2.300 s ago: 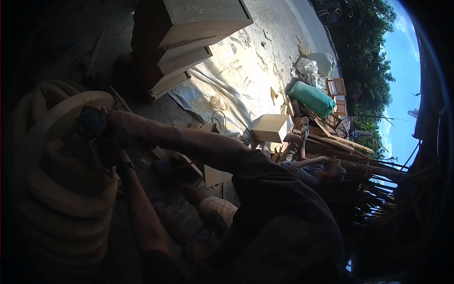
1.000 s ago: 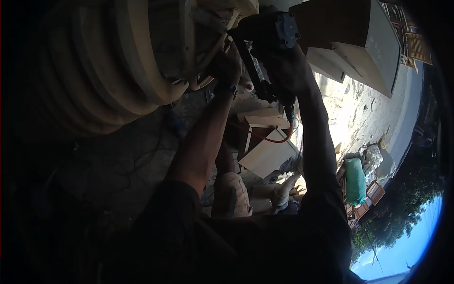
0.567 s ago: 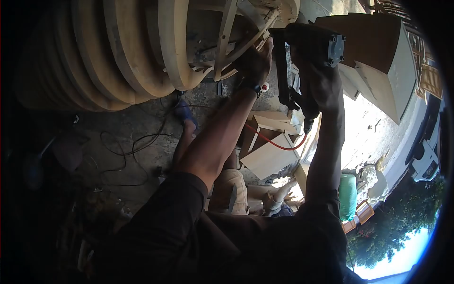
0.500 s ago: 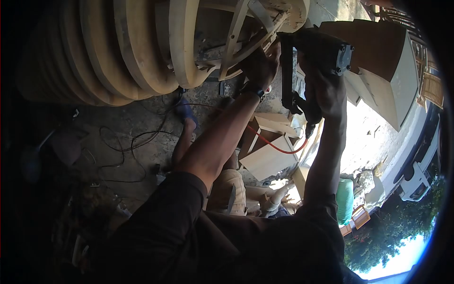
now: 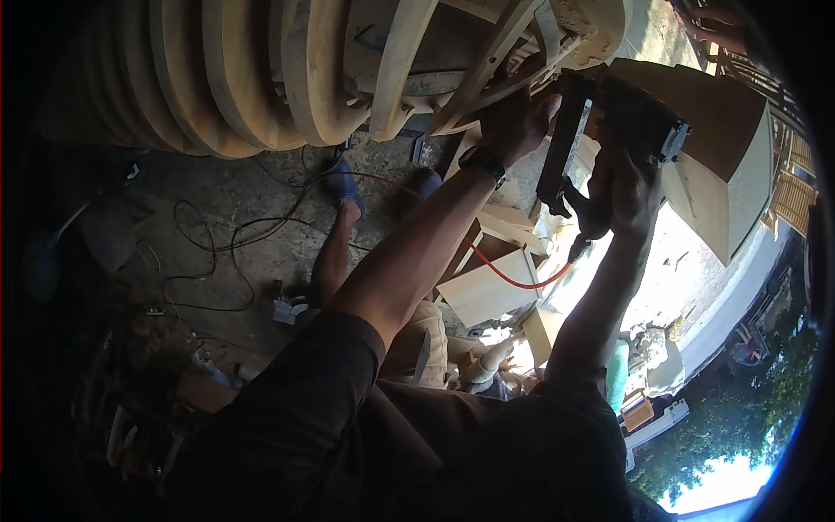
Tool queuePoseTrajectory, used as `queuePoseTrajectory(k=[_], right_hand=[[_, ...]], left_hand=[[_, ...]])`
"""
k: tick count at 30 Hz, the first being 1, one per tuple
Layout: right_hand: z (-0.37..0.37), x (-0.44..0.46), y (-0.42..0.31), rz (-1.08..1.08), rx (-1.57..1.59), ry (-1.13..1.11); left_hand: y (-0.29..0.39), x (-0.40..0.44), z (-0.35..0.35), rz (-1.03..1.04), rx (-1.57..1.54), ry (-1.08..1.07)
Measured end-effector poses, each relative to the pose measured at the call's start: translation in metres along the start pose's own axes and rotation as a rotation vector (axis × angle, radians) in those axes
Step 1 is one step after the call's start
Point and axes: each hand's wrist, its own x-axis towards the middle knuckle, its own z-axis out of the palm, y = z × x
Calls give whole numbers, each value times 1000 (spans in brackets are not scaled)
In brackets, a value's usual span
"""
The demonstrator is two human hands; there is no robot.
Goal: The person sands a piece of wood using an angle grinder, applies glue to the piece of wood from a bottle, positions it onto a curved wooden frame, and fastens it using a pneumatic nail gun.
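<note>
My left hand (image 5: 522,126), with a dark band on its wrist, is closed round a thin curved wooden strip (image 5: 513,84) at the right end of a row of bent wooden frames. Shadow hides part of its fingers. My right hand (image 5: 633,187) grips a black air nail gun (image 5: 631,113), held just right of my left hand. The gun's long, narrow magazine (image 5: 565,152) faces my left hand. From the handle's lower end runs an orange air hose (image 5: 513,283). The gun's nose is close to the wooden end piece (image 5: 600,35); contact cannot be made out.
Several curved wooden frames (image 5: 313,78) fill the upper left. Pale wooden boxes (image 5: 491,291) stand below my hands, and a larger panelled piece (image 5: 718,122) stands at right. Cables (image 5: 235,248) lie across the floor beside another person's foot in a blue shoe (image 5: 344,187).
In view, the wooden frames have shifted right. My left hand has shifted right with the strip, and the nail gun in my right hand sits farther right and slightly lower.
</note>
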Motion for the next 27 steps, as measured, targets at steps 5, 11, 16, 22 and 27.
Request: queuePoseTrajectory(k=[5, 11, 16, 22, 27], right_hand=[[-2, -3, -2, 7, 31, 47], [-9, -15, 5, 101, 138, 142], [-15, -26, 17, 176, 214, 171], [-18, -34, 62, 67, 289, 248], [-13, -43, 75, 183, 418, 204]], left_hand=[[15, -18, -26, 160, 153, 25], [48, -2, -68, -205, -294, -200], [51, 40, -63, -554, -602, -505], [46, 52, -57, -602, -655, -543], [42, 52, -56, -629, -548, -506]])
